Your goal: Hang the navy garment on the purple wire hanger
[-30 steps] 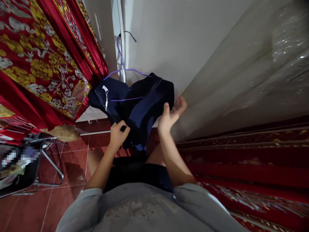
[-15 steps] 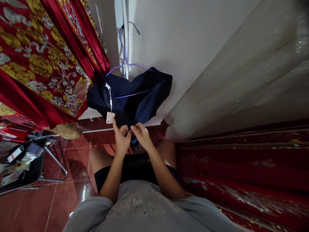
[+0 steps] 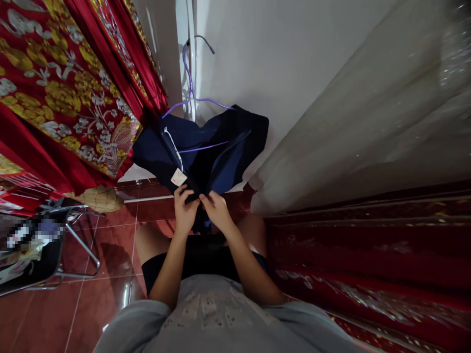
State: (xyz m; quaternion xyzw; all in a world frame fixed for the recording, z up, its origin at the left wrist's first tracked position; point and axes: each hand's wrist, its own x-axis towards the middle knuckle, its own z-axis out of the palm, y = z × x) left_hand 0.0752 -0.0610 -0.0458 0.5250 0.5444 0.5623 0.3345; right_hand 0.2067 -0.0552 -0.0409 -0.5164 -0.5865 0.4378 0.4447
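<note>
We see the navy garment (image 3: 230, 169) draped on a purple hanger (image 3: 192, 92), its hook up against a white pole (image 3: 191, 24) by the wall, the neckline gaping toward us above the lap. The hanger seems to take the weight at the shoulders, which presumably frees both hands for the front edges. Our left hand (image 3: 185, 212) and right hand (image 3: 216, 210) meet where those edges come together — fingers clamped on the cloth on each side, probably to keep the edges aligned. A tag (image 3: 178, 177) dangles on its string just above the left fingers. What lies between the fingertips is hidden; we cannot tell whether a button is there. The lower garment vanishes behind the hands, the tag's print is too small to read, and items on the chair (image 3: 51, 260) are pixelated — the chair itself cut off.
</note>
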